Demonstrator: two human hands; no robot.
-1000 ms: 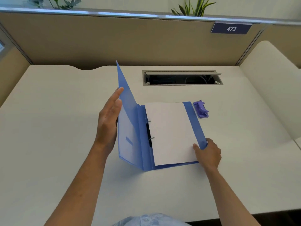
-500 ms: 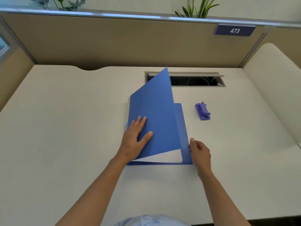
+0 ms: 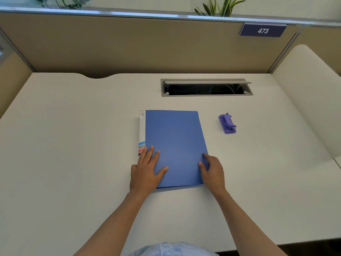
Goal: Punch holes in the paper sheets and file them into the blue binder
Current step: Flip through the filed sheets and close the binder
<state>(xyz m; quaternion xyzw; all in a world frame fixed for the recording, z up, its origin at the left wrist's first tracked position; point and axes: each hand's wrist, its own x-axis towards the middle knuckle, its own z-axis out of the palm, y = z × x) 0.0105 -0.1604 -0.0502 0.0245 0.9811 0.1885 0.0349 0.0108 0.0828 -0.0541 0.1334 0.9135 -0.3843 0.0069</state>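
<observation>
Blue binder (image 3: 175, 145), cover half-raised a moment ago, now lies shut at desk (image 3: 73, 145) centre, left hand (image 3: 145, 172) flat on it, right hand (image 3: 212, 169) loosely curled at its edge; filing appears complete.

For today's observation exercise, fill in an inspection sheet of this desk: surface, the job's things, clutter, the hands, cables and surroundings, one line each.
Surface: white desk, with an open cable hatch at the back.
Job's things: blue binder lies closed and flat; purple hole punch stands apart to its right; no loose paper seen.
Clutter: nothing seen.
Hands: left hand rests flat on the binder's near left corner; right hand touches its near right edge.
Cables: loops dimly visible inside the hatch.
Surroundings: tan partition with sign 473; plants above.
</observation>
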